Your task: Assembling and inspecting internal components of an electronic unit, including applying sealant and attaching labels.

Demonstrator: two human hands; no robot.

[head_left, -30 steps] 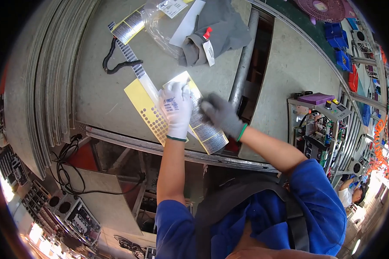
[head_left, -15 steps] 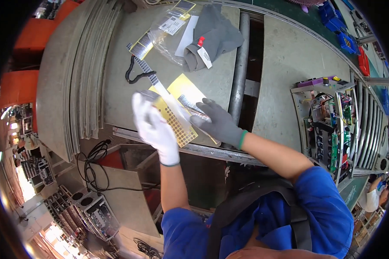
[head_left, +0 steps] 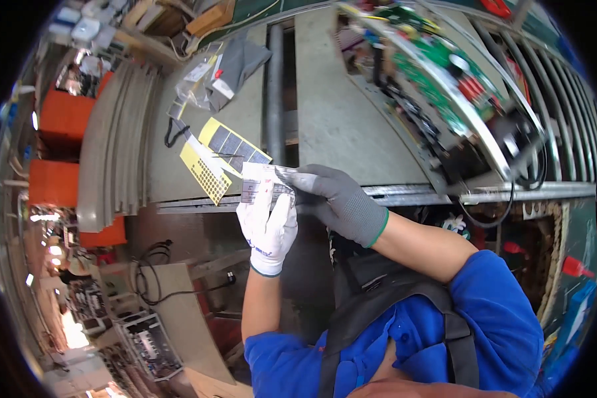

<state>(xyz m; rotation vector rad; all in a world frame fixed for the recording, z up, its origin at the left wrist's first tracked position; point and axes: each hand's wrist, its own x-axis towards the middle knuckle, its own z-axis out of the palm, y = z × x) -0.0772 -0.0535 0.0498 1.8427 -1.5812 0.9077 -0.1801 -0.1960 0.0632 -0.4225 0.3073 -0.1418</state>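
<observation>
A small white printed label sheet [head_left: 259, 180] is held up between my two hands, just off the front edge of the bench. My left hand [head_left: 268, 225], in a white glove, grips it from below with fingers across its face. The grey-gloved right hand [head_left: 343, 200] pinches its right end, partly covering it. Behind them on the bench lie a yellow sheet of round dark stickers [head_left: 204, 174] and a yellow-backed sheet of dark rectangular labels [head_left: 233, 146]. A narrow white strip [head_left: 204, 154] crosses between these sheets.
Farther back are a grey cloth [head_left: 240, 63], a clear plastic bag [head_left: 198, 71] and a black cord loop [head_left: 174, 132]. Stacked grey boards [head_left: 116, 146] stand at left. An open electronics chassis [head_left: 438, 93] sits at right, by metal rollers [head_left: 557, 113]. A metal roller [head_left: 274, 93] divides the bench.
My hands have left the yellow sticker sheets and come together at the bench edge, now holding the white label sheet. The view has swung right, bringing the chassis closer.
</observation>
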